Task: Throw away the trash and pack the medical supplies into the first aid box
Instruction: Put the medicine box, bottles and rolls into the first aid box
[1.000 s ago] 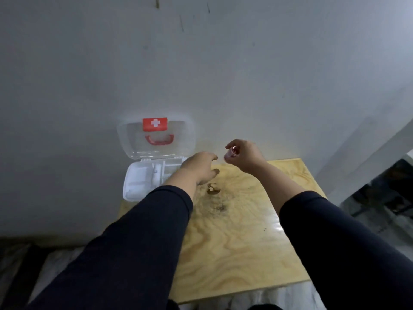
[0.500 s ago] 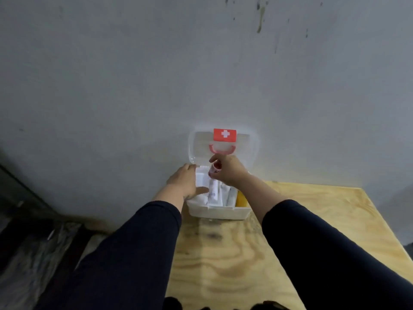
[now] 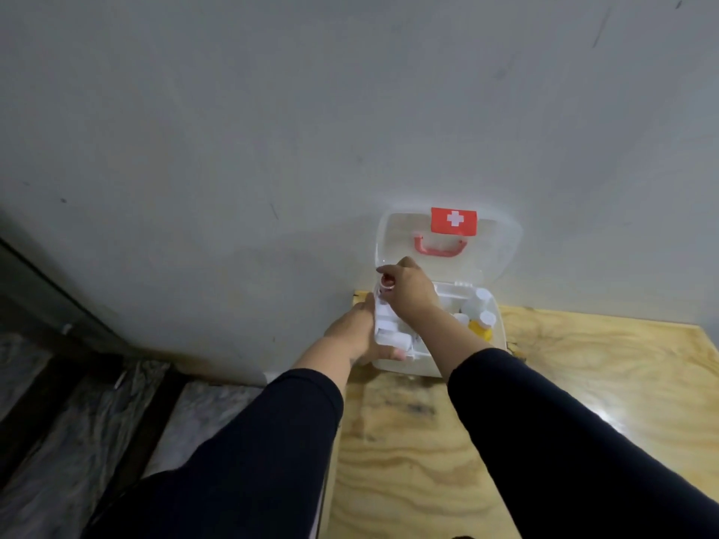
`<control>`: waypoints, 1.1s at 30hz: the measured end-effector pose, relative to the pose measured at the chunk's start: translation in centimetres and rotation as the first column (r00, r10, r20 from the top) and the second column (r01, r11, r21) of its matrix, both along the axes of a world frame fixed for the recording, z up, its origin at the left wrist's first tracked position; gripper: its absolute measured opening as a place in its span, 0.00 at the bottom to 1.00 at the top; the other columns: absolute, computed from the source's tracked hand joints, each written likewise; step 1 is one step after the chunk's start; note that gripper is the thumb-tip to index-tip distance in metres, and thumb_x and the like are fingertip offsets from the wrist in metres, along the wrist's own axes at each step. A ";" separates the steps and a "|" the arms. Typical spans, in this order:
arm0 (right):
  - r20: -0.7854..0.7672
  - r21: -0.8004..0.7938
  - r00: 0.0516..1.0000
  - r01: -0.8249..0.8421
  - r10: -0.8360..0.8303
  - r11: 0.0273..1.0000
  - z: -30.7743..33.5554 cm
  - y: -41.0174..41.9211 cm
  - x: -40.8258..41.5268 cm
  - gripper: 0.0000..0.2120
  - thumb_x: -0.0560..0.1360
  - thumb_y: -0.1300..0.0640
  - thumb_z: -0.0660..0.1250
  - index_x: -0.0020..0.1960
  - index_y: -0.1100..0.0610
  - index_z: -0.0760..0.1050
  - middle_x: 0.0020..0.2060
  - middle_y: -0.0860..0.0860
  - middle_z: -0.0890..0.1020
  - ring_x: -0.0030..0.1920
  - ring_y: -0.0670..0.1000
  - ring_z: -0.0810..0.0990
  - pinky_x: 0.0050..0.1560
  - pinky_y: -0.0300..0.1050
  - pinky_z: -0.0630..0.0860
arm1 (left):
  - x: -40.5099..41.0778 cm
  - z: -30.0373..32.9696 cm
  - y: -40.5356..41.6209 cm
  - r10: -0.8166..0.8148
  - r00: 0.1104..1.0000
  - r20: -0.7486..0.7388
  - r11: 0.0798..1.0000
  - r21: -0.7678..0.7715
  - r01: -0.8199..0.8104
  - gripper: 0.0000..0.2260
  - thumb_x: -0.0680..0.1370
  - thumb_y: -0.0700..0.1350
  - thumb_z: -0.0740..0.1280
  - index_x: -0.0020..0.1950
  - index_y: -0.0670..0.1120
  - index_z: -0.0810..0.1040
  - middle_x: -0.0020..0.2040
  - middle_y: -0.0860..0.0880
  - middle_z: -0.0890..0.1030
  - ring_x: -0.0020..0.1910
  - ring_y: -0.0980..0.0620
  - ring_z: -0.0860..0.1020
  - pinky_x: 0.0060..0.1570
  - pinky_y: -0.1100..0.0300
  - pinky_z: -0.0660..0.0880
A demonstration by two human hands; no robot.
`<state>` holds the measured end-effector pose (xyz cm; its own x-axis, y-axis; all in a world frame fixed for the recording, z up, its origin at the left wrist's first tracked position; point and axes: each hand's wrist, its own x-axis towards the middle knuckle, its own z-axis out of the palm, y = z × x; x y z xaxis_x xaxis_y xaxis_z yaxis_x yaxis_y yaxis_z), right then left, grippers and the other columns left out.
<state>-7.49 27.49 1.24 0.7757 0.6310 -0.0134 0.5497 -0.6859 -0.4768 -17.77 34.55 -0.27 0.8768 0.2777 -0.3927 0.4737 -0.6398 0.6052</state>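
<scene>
Grey wall (image 3: 272, 110) behind, plywood worktop (image 3: 428, 441) pushed against it, dark floor (image 3: 58, 383) down on the left. One first aid box (image 3: 498, 324) at the back left corner of the worktop, clear lid (image 3: 502, 247) up and leaning on the wall, red cross label and red handle on the lid. Since half a second ago: view swung left, so box now sits further right in view; right hand (image 3: 412, 291) shifted from the box's middle to its left rear corner. Two hands in dark sleeves. Right hand pinching a small red-and-clear item (image 3: 386, 284), kind not clear, above that corner. Left hand (image 3: 356, 336) gripping the box's left wall, thumb over the front corner. Inside: two or three white bottles (image 3: 480, 299), one yellow bottle (image 3: 480, 328), white packets (image 3: 393, 336) on the left, count unclear.
</scene>
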 end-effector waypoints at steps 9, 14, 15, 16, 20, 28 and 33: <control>-0.116 0.079 0.983 0.149 -0.140 0.986 2.0 -3.9 0.8 0.15 0.70 0.62 0.71 0.57 0.59 0.76 0.52 0.56 0.82 0.48 0.52 0.79 0.47 0.39 0.72 | 0.3 -0.7 0.1 0.025 0.999 0.021 0.998 -0.050 -0.024 0.44 0.57 0.59 0.78 0.69 0.58 0.62 0.59 0.55 0.75 0.56 0.49 0.76 0.58 0.49 0.75; -0.085 -0.002 0.994 0.062 -0.062 0.998 2.1 -5.0 0.0 0.17 0.73 0.59 0.67 0.61 0.55 0.78 0.56 0.55 0.79 0.55 0.55 0.79 0.56 0.43 0.73 | 0.8 -1.7 0.5 0.035 0.998 0.048 0.992 -0.123 -0.029 0.37 0.65 0.47 0.80 0.69 0.54 0.65 0.57 0.54 0.75 0.51 0.54 0.74 0.40 0.70 0.73; -0.082 -0.010 0.995 0.053 -0.054 0.999 2.0 -4.9 -0.2 0.18 0.73 0.60 0.66 0.62 0.54 0.77 0.56 0.56 0.78 0.55 0.56 0.78 0.56 0.43 0.73 | 0.8 -1.8 0.6 0.035 0.998 0.056 0.991 -0.127 -0.027 0.35 0.67 0.46 0.79 0.69 0.53 0.66 0.57 0.54 0.75 0.51 0.54 0.74 0.38 0.71 0.71; -0.082 -0.007 0.995 0.048 -0.048 0.999 1.9 -4.7 -0.3 0.19 0.73 0.62 0.66 0.64 0.55 0.75 0.57 0.56 0.78 0.56 0.56 0.78 0.56 0.43 0.72 | 0.9 -1.8 0.6 0.035 0.998 0.061 0.992 -0.121 -0.028 0.35 0.67 0.46 0.79 0.69 0.53 0.66 0.57 0.54 0.75 0.52 0.53 0.74 0.41 0.68 0.71; -0.062 0.000 0.997 0.041 -0.041 0.999 1.5 -4.0 -1.0 0.17 0.72 0.60 0.69 0.60 0.59 0.74 0.54 0.57 0.81 0.55 0.56 0.78 0.52 0.45 0.74 | 0.6 -1.7 0.4 0.033 0.999 0.042 0.998 -0.061 -0.031 0.44 0.62 0.55 0.79 0.72 0.57 0.60 0.60 0.54 0.75 0.59 0.49 0.75 0.59 0.51 0.74; 0.000 -0.062 1.000 0.025 -0.025 0.998 0.6 -3.5 -1.1 0.15 0.72 0.60 0.69 0.58 0.56 0.78 0.52 0.56 0.83 0.54 0.56 0.78 0.52 0.44 0.74 | 0.4 -1.7 0.2 0.016 0.999 0.031 1.000 0.004 -0.016 0.50 0.65 0.57 0.78 0.77 0.54 0.49 0.72 0.50 0.68 0.66 0.45 0.72 0.60 0.55 0.73; -0.035 -0.051 0.998 0.059 -0.061 0.997 0.3 -3.2 -0.9 0.14 0.72 0.61 0.67 0.58 0.55 0.78 0.51 0.55 0.84 0.52 0.55 0.79 0.44 0.38 0.68 | 0.4 -1.3 0.1 0.001 1.000 0.027 1.000 0.022 -0.002 0.50 0.60 0.61 0.78 0.75 0.58 0.55 0.66 0.54 0.72 0.61 0.49 0.74 0.61 0.49 0.75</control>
<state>-8.39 24.32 1.55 0.8107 0.5809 -0.0725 0.4897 -0.7408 -0.4597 -17.35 34.69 -1.54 0.8865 0.2873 -0.3627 0.4584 -0.6526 0.6033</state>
